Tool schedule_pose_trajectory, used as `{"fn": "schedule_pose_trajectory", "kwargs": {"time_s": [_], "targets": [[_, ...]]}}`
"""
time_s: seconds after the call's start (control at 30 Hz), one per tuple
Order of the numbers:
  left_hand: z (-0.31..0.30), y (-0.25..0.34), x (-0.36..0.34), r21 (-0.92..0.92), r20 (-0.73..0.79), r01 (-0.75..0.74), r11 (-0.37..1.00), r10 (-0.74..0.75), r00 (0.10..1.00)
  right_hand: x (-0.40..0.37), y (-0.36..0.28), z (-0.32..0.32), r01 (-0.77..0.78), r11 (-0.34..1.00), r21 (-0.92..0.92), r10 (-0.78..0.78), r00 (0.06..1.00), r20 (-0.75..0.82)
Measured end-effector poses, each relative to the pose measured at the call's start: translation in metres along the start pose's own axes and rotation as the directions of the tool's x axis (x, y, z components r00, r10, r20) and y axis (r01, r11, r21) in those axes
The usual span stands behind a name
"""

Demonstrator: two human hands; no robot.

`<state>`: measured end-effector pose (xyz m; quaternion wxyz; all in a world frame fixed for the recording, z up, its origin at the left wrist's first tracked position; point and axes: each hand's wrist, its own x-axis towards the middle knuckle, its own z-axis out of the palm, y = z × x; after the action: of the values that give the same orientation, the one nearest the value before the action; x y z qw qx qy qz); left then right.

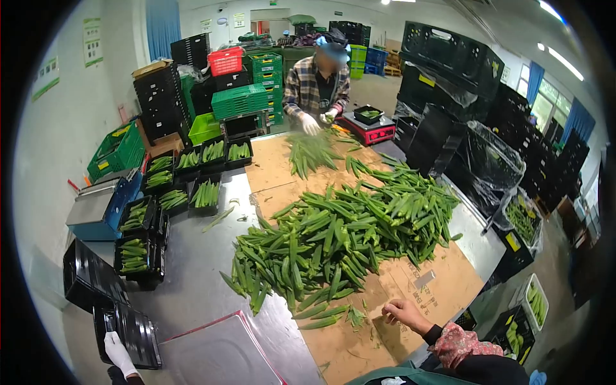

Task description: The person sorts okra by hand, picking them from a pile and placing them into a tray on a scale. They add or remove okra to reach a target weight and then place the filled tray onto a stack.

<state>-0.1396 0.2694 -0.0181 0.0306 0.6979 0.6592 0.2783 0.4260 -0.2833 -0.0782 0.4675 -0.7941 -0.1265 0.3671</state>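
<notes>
At the lower left my left hand, in a white glove, is closed on the rim of a black tray stack. My right hand, bare, with a black cuff and floral sleeve, hovers over the cardboard near the bottom; its fingers are curled together and nothing shows in them. Just left of it lie some loose okra and a torn scrap. A large heap of okra covers the middle of the table, beyond my right hand.
Across the metal table, a person with white gloves handles okra beside a red scale. Filled black trays stand at the left, near a blue machine. Crates line the right side.
</notes>
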Motion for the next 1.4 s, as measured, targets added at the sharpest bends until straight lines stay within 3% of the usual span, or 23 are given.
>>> {"fn": "schedule_pose_trajectory", "kwargs": {"time_s": [0.07, 0.1, 0.13, 0.2, 0.23, 0.33, 0.4, 0.53, 0.67, 0.73, 0.8, 0.9, 1.0, 1.1, 1.13, 1.2, 1.23, 1.27, 1.33, 1.4], "targets": [[0.010, -0.008, 0.004, 0.132, -0.073, -0.001, 0.991, 0.010, 0.997, -0.002, 0.005, 0.000, 0.045, 0.999, -0.008, -0.044, 0.999, 0.027], [0.016, -0.020, 0.009, 0.095, -0.141, -0.048, 0.994, 0.062, 0.988, -0.003, 0.006, 0.000, 0.071, 0.997, 0.009, -0.071, 0.997, 0.022], [0.003, -0.011, 0.007, 0.019, -0.162, 0.011, 1.000, -0.008, 0.987, -0.004, 0.010, -0.005, 0.111, 0.993, -0.032, -0.111, 0.994, 0.007], [-0.022, -0.020, 0.016, -0.064, -0.329, -0.007, 0.998, -0.015, 0.944, -0.003, 0.021, -0.015, 0.184, 0.976, -0.114, -0.187, 0.982, -0.016], [-0.044, -0.001, 0.010, -0.068, -0.348, 0.016, 0.998, -0.039, 0.937, -0.004, 0.024, -0.020, 0.168, 0.982, -0.084, -0.173, 0.983, -0.058], [-0.080, 0.073, -0.042, -0.078, -0.434, -0.106, 0.991, 0.062, 0.899, 0.007, 0.060, -0.043, 0.213, 0.964, -0.162, -0.232, 0.966, -0.110], [-0.086, 0.113, -0.094, -0.001, -0.374, -0.270, 0.963, 0.250, 0.893, 0.004, 0.064, -0.046, 0.215, 0.976, -0.030, -0.218, 0.967, -0.133], [-0.076, 0.181, -0.213, 0.111, -0.228, -0.422, 0.900, 0.436, 0.871, -0.005, 0.064, -0.047, 0.179, 0.975, 0.131, -0.165, 0.980, -0.111], [-0.036, 0.156, -0.286, 0.208, -0.040, -0.562, 0.801, 0.581, 0.813, -0.016, 0.081, -0.044, 0.162, 0.953, 0.257, -0.151, 0.986, -0.065], [-0.030, 0.155, -0.309, 0.171, 0.057, -0.537, 0.826, 0.535, 0.843, -0.015, 0.090, -0.048, 0.205, 0.961, 0.184, -0.193, 0.978, -0.080], [-0.030, 0.163, -0.320, 0.161, 0.024, -0.615, 0.772, 0.620, 0.785, -0.009, 0.088, -0.058, 0.222, 0.971, 0.092, -0.214, 0.973, -0.088], [-0.038, 0.202, -0.335, 0.150, -0.111, -0.524, 0.839, 0.540, 0.834, 0.021, 0.072, -0.072, 0.303, 0.948, -0.101, -0.313, 0.945, -0.097], [-0.021, 0.241, -0.356, -0.148, -0.148, -0.365, 0.919, 0.344, 0.927, 0.087, 0.067, -0.058, 0.504, 0.859, -0.095, -0.513, 0.839, -0.181], [0.007, 0.313, -0.398, -0.435, 0.049, -0.195, 0.879, 0.239, 0.970, 0.149, 0.055, -0.039, 0.539, 0.699, -0.470, -0.680, 0.703, -0.206], [0.021, 0.337, -0.413, -0.474, 0.048, -0.274, 0.836, 0.336, 0.941, 0.154, 0.044, -0.033, 0.547, 0.690, -0.474, -0.693, 0.688, -0.214], [0.038, 0.381, -0.446, -0.548, 0.188, -0.350, 0.760, 0.519, 0.833, 0.161, 0.027, -0.026, 0.443, 0.707, -0.551, -0.635, 0.741, -0.219], [0.051, 0.394, -0.460, -0.478, 0.135, -0.577, 0.662, 0.704, 0.697, 0.161, 0.022, -0.024, 0.463, 0.700, -0.544, -0.648, 0.732, -0.210], [0.054, 0.412, -0.471, -0.507, 0.130, -0.640, 0.577, 0.785, 0.605, 0.162, 0.019, -0.023, 0.439, 0.712, -0.547, -0.618, 0.762, -0.192], [0.066, 0.428, -0.493, -0.591, 0.265, -0.535, 0.603, 0.772, 0.578, 0.161, 0.018, -0.025, 0.496, 0.716, -0.490, -0.637, 0.752, -0.170], [0.078, 0.437, -0.505, -0.719, 0.399, -0.192, 0.668, 0.623, 0.673, 0.148, 0.024, -0.028, 0.547, 0.734, -0.403, -0.651, 0.735, -0.190]]}}
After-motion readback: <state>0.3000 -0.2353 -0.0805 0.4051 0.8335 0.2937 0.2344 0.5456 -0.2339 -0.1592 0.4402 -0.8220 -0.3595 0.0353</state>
